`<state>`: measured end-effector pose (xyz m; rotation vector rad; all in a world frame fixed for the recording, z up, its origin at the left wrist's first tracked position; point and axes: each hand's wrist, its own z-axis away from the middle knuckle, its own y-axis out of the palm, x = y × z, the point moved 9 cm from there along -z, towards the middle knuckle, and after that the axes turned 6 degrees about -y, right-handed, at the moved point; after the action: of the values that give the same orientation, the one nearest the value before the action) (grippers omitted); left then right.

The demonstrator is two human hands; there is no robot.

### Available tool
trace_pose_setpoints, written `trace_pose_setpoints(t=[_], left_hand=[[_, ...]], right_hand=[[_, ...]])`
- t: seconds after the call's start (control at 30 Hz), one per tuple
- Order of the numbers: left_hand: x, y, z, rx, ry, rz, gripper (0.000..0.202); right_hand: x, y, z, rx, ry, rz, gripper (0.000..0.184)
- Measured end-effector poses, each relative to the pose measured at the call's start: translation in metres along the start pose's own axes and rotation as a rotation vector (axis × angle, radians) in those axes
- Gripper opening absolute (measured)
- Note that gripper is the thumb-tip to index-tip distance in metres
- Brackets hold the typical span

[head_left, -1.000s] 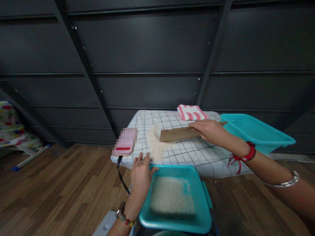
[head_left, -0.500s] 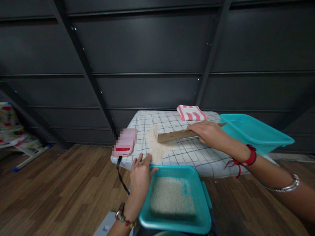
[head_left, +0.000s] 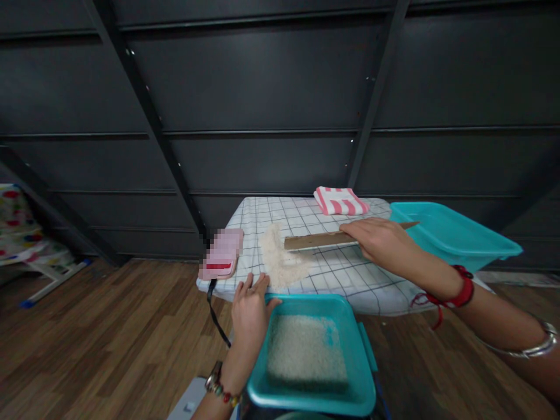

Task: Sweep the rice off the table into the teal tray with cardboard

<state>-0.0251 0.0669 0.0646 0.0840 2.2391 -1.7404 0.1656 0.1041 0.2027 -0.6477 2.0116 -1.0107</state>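
My right hand (head_left: 376, 240) is closed around a long strip of cardboard (head_left: 312, 240), holding it over the table. Its left end is beside a thin spread of rice (head_left: 286, 269) on the checked tablecloth (head_left: 341, 274). My left hand (head_left: 250, 309) lies with its fingers stretched out on the cloth's front edge, and its thumb touches the corner of a teal tub (head_left: 365, 373). A layer of rice (head_left: 301, 350) covers most of that tub's floor, with a bare teal patch at the right.
A second teal tub (head_left: 464, 236) is at the table's right end. A folded pink-and-white striped cloth (head_left: 341, 201) lies at the back. On the left is a pink, partly blurred object (head_left: 223, 254) with a black strap (head_left: 214, 315). Behind stands a dark panelled wall (head_left: 262, 81).
My right hand has moved to the right and slightly back with the cardboard strip, leaving more of the spread rice uncovered. My left hand and the near tub have stayed in place.
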Motion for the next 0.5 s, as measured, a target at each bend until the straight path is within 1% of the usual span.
trace_pose_setpoints(t=[0.13,0.2,0.3,0.4,0.5], left_hand=[[-0.001,-0.001,0.0,0.01,-0.003,-0.004,0.042],[-0.001,-0.001,0.0,0.008,-0.003,-0.003,0.042],[-0.001,-0.002,0.0,-0.011,0.003,-0.003,0.042],[-0.001,-0.001,0.0,-0.003,0.003,-0.009,0.043],[0.0,0.0,0.0,0.008,0.0,-0.02,0.044]], right_hand=[[0.001,0.01,0.005,0.072,0.015,-0.002,0.035],[0.003,0.008,0.01,0.07,0.004,-0.041,0.039],[0.0,-0.001,0.017,0.029,0.007,-0.054,0.042],[-0.01,-0.002,0.015,0.025,0.068,0.02,0.039],[-0.019,0.012,0.009,0.085,0.155,0.102,0.034]])
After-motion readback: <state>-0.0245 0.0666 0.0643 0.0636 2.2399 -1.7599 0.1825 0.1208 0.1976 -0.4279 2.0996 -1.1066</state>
